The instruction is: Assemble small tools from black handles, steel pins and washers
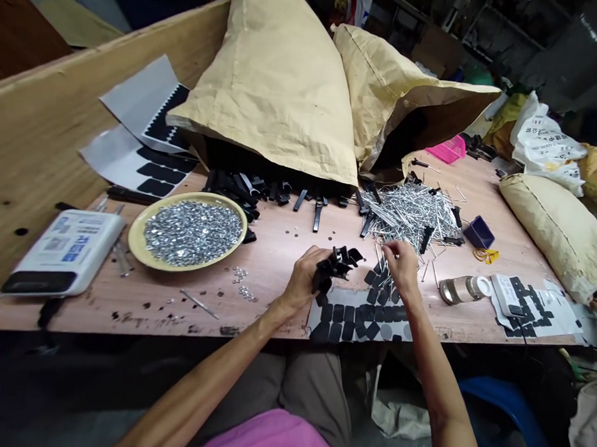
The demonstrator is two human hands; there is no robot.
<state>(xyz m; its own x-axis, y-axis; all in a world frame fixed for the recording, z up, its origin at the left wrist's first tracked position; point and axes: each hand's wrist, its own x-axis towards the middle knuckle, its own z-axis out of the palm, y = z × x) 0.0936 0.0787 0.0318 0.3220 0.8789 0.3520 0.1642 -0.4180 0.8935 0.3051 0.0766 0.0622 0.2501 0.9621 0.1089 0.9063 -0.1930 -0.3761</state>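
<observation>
A clump of black plastic clips is clamped in the left hand, while the right hand, fingers drawn together, is kept just below a heap of steel nails, any grip on one impossible to tell, with a sheet of black pads lying within reach beneath both hands.

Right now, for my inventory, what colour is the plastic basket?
The plastic basket is bright pink, best seen in the head view.

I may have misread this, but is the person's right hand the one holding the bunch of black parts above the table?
No, it is the left hand that holds the black parts, as the head view shows. The right hand is at the metal pins.
</observation>
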